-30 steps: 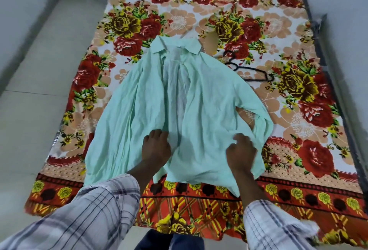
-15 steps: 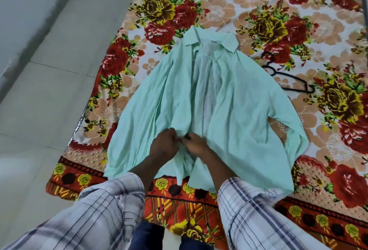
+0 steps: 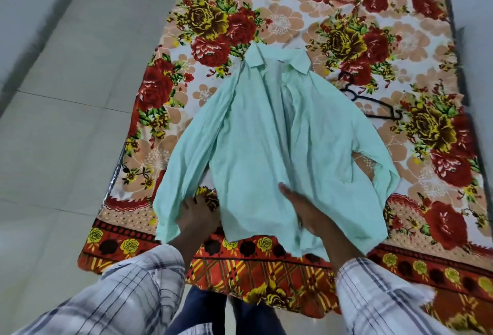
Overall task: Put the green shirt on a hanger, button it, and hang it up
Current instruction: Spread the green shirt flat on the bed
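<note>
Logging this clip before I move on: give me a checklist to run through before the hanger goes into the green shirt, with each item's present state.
1. Green shirt spread on the blanket, collar away from the person: ok.
2. Hanger free, beside the shirt on the person's right: ok.
3. Hanger inside the shirt: not ok.
4. Front unbuttoned: cannot tell.
5. Right hand flat on the shirt, holding nothing: ok.
6. Left hand at the sleeve edge, grip: cannot tell.

Floral blanket [image 3: 288, 22] on tiled floor [image 3: 66, 134] — green shirt [image 3: 266, 147], black hanger [image 3: 373, 106] lying on it
</note>
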